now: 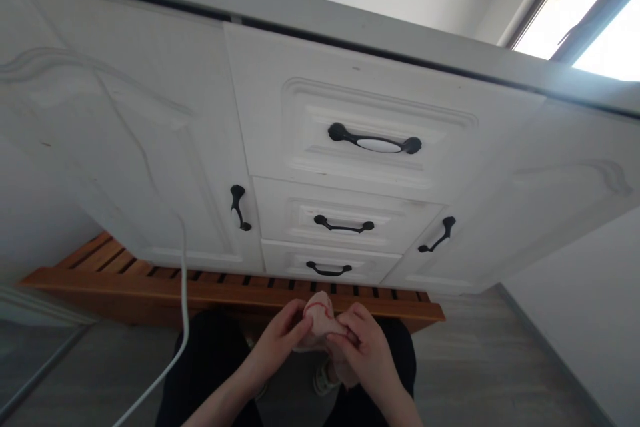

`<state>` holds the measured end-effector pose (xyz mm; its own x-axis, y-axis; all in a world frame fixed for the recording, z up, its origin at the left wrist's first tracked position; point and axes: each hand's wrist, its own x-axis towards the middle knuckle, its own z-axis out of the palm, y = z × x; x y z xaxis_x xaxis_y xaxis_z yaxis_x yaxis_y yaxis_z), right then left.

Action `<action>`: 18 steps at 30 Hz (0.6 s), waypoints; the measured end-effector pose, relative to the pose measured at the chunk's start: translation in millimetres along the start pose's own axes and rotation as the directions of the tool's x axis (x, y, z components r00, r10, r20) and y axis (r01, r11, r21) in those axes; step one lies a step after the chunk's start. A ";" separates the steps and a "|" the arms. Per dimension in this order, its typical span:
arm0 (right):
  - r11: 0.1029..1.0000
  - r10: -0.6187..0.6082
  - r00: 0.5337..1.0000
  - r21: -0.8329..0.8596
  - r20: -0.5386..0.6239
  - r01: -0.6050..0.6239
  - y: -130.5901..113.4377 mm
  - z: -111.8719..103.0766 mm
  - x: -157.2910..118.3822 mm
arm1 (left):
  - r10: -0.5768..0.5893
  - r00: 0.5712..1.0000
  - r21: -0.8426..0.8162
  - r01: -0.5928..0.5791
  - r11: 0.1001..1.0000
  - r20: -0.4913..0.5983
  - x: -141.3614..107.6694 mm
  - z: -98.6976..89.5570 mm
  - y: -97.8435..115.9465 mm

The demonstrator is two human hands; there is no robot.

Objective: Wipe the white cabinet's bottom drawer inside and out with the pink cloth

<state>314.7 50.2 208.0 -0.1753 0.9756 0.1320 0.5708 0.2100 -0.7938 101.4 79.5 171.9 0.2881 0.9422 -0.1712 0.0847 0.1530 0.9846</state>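
A pale pink cloth item (320, 320) with a red line on it is held up between both hands, above the lap. My left hand (283, 337) pinches its left edge between thumb and fingers. My right hand (363, 340) has its fingers closed on the right side of the same cloth, and part of the fabric hangs down beside that hand. The exact shape of the cloth is too bunched to make out.
A white cabinet (280, 127) with black-handled drawers and doors stands in front. At its foot is a slatted wooden shelf (150, 290). A white cable (184, 293) hangs on the left. Dark-clothed legs and shoes (323, 381) are below.
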 end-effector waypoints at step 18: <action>1.000 -0.008 0.997 0.009 -0.077 0.009 -7.2 -4.9 -0.4 | -0.023 0.981 -0.247 0.072 0.966 0.194 -3.2 -4.0 16.7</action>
<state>314.6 48.7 216.6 -0.1176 0.9759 0.1840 0.5618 0.2182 -0.7980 98.1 80.2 189.0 0.4655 0.8627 -0.1975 -0.1332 0.2890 0.9480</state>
